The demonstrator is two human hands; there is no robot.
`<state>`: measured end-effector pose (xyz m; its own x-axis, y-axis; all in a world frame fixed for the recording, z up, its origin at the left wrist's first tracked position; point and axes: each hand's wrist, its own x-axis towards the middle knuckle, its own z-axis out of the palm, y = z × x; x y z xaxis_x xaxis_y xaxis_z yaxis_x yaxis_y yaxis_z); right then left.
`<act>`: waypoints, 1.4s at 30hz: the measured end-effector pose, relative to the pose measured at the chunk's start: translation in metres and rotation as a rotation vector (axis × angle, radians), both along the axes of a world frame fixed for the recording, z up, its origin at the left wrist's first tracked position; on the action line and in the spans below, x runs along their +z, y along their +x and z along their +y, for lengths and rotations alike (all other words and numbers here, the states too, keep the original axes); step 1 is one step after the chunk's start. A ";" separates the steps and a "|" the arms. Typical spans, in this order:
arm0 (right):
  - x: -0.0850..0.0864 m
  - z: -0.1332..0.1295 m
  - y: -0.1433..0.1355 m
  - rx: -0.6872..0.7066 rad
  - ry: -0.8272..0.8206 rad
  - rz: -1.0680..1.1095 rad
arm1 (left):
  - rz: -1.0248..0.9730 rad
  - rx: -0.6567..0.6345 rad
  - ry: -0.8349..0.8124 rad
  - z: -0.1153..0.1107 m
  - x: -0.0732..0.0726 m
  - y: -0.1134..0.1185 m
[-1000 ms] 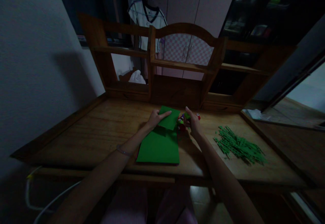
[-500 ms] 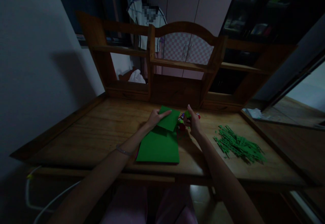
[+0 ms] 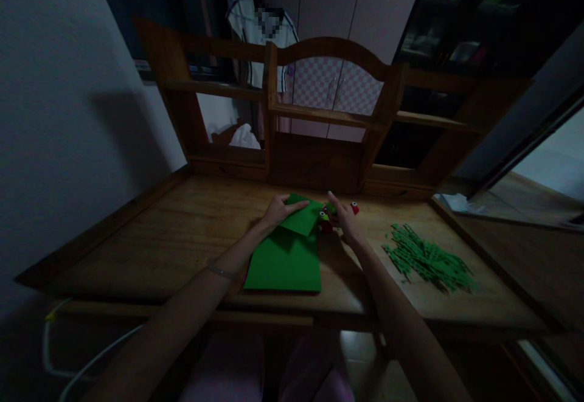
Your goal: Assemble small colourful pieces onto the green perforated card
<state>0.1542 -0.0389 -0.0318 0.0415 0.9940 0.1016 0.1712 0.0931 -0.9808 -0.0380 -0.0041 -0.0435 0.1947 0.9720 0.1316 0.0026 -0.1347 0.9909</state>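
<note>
My left hand [image 3: 278, 211] grips a smaller sheet of green paper [image 3: 301, 222] by its left side, thumb stretched over the top. That sheet is held tilted above a larger green sheet [image 3: 285, 268] lying near the desk's front edge. In my right hand [image 3: 344, 219] is a small green-and-red tool with round cartoon eyes [image 3: 324, 222], at the right edge of the held paper. My fingers cover its middle, so its exact kind cannot be made out.
A heap of thin green paper strips [image 3: 429, 259] lies on the right of the wooden desk [image 3: 150, 238]. Behind stands the desk's open shelf unit [image 3: 319, 162]. White tissue-like material [image 3: 455, 202] lies beyond the desk's right edge.
My right hand has shifted slightly left with the tool, closer to the paper's right edge. The held sheet has moved slightly; a purple part of the tool no longer shows.
</note>
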 end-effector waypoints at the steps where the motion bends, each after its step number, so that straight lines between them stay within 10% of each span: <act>1: -0.002 0.000 0.000 -0.011 0.011 -0.010 | 0.007 0.003 0.001 0.000 0.000 0.000; 42: 0.006 -0.010 -0.008 0.024 0.152 -0.222 | 0.008 -0.046 0.008 0.001 -0.005 -0.002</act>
<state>0.1461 -0.0493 -0.0262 -0.0217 0.9670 0.2539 0.3764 0.2431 -0.8940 -0.0401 -0.0029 -0.0482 0.2399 0.9610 0.1378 0.0037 -0.1429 0.9897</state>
